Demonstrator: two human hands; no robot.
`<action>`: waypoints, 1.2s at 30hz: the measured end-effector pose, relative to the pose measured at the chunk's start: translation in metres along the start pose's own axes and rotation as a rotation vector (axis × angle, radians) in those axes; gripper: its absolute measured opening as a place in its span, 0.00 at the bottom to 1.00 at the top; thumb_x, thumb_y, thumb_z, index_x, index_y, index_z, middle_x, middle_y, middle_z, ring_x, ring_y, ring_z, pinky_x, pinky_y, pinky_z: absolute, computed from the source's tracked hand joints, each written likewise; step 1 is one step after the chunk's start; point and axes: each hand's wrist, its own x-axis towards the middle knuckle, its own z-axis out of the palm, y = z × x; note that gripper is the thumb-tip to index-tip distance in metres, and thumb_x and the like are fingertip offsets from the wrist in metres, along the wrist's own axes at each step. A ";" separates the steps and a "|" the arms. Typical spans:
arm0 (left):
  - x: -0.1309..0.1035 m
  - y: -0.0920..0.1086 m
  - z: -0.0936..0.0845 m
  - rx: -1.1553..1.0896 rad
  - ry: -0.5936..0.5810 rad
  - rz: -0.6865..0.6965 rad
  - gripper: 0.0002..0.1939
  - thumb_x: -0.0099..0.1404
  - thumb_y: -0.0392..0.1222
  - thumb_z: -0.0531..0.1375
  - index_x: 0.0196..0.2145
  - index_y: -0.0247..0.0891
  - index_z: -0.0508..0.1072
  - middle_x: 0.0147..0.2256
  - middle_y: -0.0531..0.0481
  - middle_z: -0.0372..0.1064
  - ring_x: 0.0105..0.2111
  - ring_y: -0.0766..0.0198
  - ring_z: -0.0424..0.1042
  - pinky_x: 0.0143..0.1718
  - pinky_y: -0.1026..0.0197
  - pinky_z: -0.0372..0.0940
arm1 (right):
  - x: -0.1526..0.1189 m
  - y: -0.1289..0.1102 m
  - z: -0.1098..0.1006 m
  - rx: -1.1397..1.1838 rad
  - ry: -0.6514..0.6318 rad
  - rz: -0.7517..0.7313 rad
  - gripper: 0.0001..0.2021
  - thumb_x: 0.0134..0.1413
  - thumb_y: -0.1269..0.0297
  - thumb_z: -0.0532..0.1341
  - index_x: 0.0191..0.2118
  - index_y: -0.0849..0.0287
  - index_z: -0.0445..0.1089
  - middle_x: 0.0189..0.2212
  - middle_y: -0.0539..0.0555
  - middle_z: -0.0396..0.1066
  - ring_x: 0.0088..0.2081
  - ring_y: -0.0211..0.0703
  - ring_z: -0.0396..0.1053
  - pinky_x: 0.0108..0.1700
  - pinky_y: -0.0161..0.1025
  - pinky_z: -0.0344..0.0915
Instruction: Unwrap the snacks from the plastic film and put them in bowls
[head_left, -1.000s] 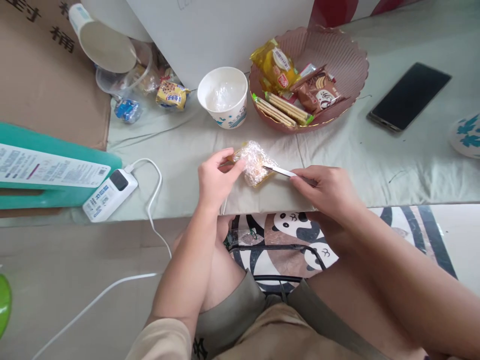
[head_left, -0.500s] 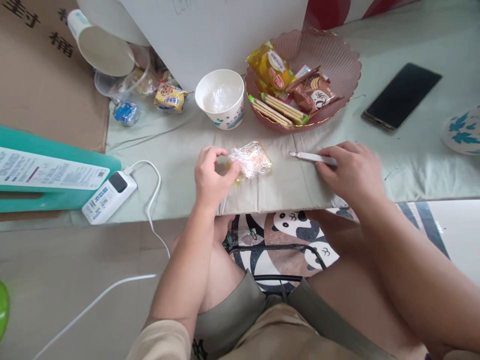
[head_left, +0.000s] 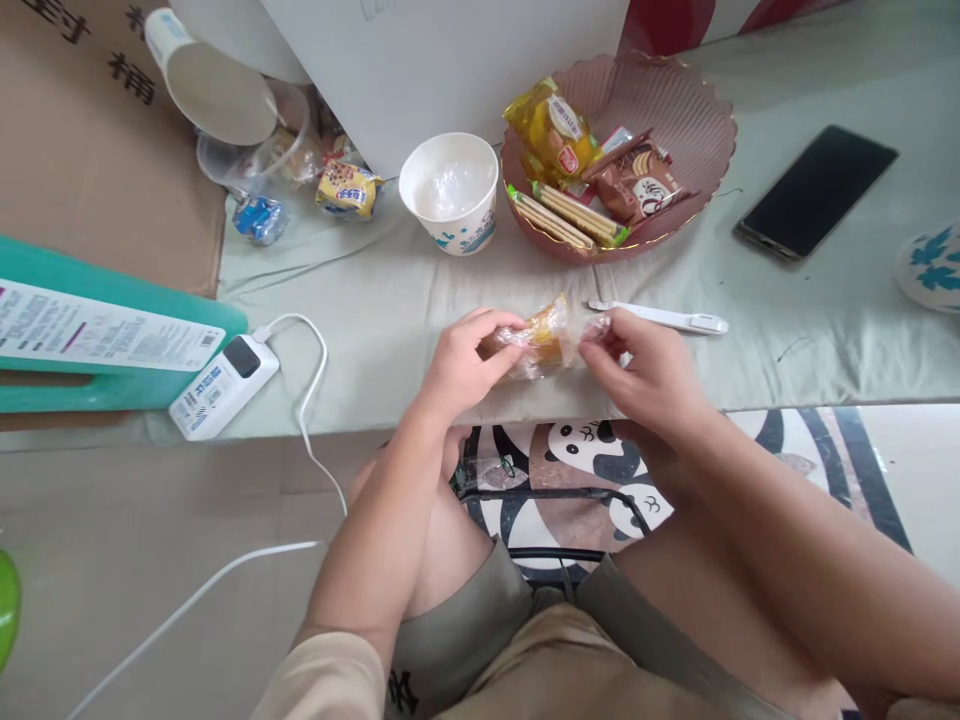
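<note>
Between my hands, just above the cloth near the table's front edge, is a snack in a clear crinkled wrapper [head_left: 546, 338] with yellow parts showing. My left hand [head_left: 471, 362] grips its left side between thumb and fingers. The thumb and fingers of my right hand [head_left: 637, 362] pinch the wrapper's right end. A white utility knife [head_left: 675, 317] lies on the cloth just beyond my right hand, touching nothing I can see but the cloth. The wrapper's far left part is covered by my left fingers.
Behind stand a paper cup [head_left: 450, 195] with clear plastic inside and a pink bowl [head_left: 701, 130] of packaged snacks. A phone [head_left: 817, 190] lies at right. A white power bank [head_left: 225, 385] with a cable and a green container [head_left: 112, 310] are at left.
My right hand has let go of the utility knife, leaving it on the cloth, and moved left to the wrapper. My left hand has moved slightly right and closed on the wrapped snack.
</note>
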 end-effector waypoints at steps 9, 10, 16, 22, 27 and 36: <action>-0.001 -0.008 -0.011 0.076 0.220 -0.077 0.15 0.58 0.42 0.67 0.44 0.40 0.77 0.47 0.46 0.76 0.44 0.59 0.74 0.46 0.57 0.69 | 0.004 0.010 -0.007 0.246 0.041 0.399 0.05 0.50 0.71 0.58 0.31 0.53 0.61 0.21 0.48 0.68 0.25 0.42 0.66 0.29 0.40 0.60; -0.001 -0.006 -0.009 0.100 0.197 -0.083 0.18 0.57 0.41 0.68 0.46 0.40 0.77 0.47 0.46 0.76 0.43 0.59 0.74 0.45 0.57 0.69 | 0.004 0.010 -0.007 0.257 0.050 0.389 0.06 0.49 0.72 0.58 0.32 0.53 0.61 0.21 0.47 0.67 0.24 0.42 0.65 0.29 0.40 0.59; 0.000 -0.012 -0.015 -0.089 0.225 -0.251 0.12 0.58 0.38 0.64 0.41 0.39 0.79 0.37 0.49 0.76 0.33 0.65 0.73 0.38 0.61 0.69 | 0.008 0.009 -0.015 0.237 0.070 0.447 0.14 0.45 0.75 0.57 0.39 0.51 0.61 0.19 0.43 0.65 0.20 0.40 0.61 0.26 0.38 0.54; 0.000 -0.017 -0.022 -0.205 0.395 -0.247 0.05 0.58 0.40 0.67 0.32 0.39 0.76 0.29 0.53 0.70 0.27 0.68 0.67 0.29 0.66 0.64 | 0.009 0.009 -0.019 0.241 0.116 0.447 0.15 0.43 0.76 0.57 0.37 0.51 0.63 0.17 0.43 0.64 0.19 0.39 0.59 0.24 0.38 0.51; 0.003 -0.016 -0.023 -0.386 0.494 -0.244 0.13 0.59 0.45 0.71 0.28 0.39 0.71 0.25 0.55 0.63 0.24 0.71 0.61 0.26 0.68 0.58 | 0.010 0.013 -0.018 0.485 0.214 0.454 0.13 0.42 0.74 0.59 0.36 0.51 0.65 0.15 0.42 0.60 0.18 0.37 0.56 0.22 0.36 0.49; 0.008 -0.021 -0.020 -0.452 0.525 -0.276 0.19 0.61 0.55 0.70 0.29 0.40 0.69 0.28 0.54 0.67 0.27 0.70 0.66 0.30 0.66 0.65 | 0.020 0.023 -0.025 0.965 0.453 0.487 0.16 0.41 0.68 0.65 0.36 0.50 0.58 0.21 0.41 0.57 0.28 0.37 0.72 0.27 0.31 0.64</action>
